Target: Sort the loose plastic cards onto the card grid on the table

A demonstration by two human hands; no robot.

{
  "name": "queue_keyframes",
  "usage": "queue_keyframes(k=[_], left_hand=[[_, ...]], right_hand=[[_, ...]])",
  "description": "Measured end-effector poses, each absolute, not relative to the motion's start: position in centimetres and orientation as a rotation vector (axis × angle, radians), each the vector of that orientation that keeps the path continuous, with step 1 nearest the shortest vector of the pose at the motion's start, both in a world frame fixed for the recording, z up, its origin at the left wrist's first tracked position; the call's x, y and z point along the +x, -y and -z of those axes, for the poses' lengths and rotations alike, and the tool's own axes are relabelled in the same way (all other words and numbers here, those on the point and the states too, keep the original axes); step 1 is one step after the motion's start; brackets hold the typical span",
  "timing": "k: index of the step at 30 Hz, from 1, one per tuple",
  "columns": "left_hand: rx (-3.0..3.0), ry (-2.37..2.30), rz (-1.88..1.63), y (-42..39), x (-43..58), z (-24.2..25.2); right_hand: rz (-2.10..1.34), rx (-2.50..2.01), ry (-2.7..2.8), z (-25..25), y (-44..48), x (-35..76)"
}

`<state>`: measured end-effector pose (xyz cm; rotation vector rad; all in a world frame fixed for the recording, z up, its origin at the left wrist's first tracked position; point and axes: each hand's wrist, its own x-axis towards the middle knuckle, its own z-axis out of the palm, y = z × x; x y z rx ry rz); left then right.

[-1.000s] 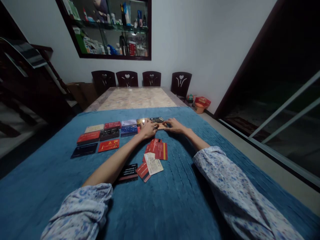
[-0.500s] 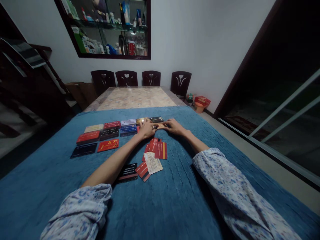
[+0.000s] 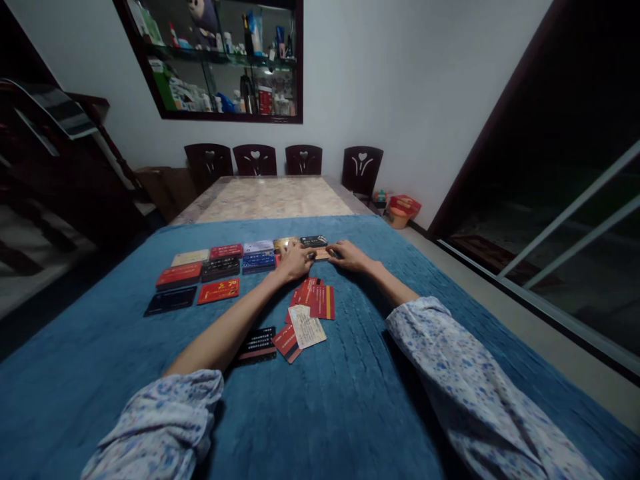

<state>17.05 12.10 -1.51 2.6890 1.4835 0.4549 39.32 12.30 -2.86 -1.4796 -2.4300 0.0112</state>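
An orange-tan card (image 3: pixel 321 254) lies between my hands in the rightmost column of stacked cards. My left hand (image 3: pixel 296 259) has its fingertips at the card's left edge and partly covers a red card beneath. From the other side, my right hand (image 3: pixel 349 256) pinches the right edge with bent fingers. Just behind are a black card (image 3: pixel 313 241) and a gold card (image 3: pixel 285 245). Nearer to me, loose red cards (image 3: pixel 321 301), a pale card (image 3: pixel 307 328) and a black striped card (image 3: pixel 257 345) overlap or lie close together.
Rows of cards continue leftward: a blue stack (image 3: pixel 259 263), a black stack (image 3: pixel 221 268), a red stack (image 3: pixel 179 275), a dark blue card (image 3: pixel 171 301) and a red-orange card (image 3: pixel 219 291). A blue cloth (image 3: pixel 370 393) covers the near table. Several chairs (image 3: pixel 362 167) stand at the far end.
The view has tilted up slightly, so everything sits a little lower. Both hands stay at the orange-tan card, with hardly any movement; the cards lie as before.
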Motion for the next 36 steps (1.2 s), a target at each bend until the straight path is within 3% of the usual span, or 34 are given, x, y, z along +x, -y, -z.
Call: queue_keyframes(k=[22, 36], left_hand=[[2.740, -1.346, -0.609, -8.3, 14.7, 0.9], [2.805, -1.258, -0.617, -3.8, 13.8, 0.4]], right_hand=[[0.100, -1.576, 2.316, 2.0, -8.2, 38.7], [0.097, -1.386, 2.418, 2.6, -4.4, 37.2]])
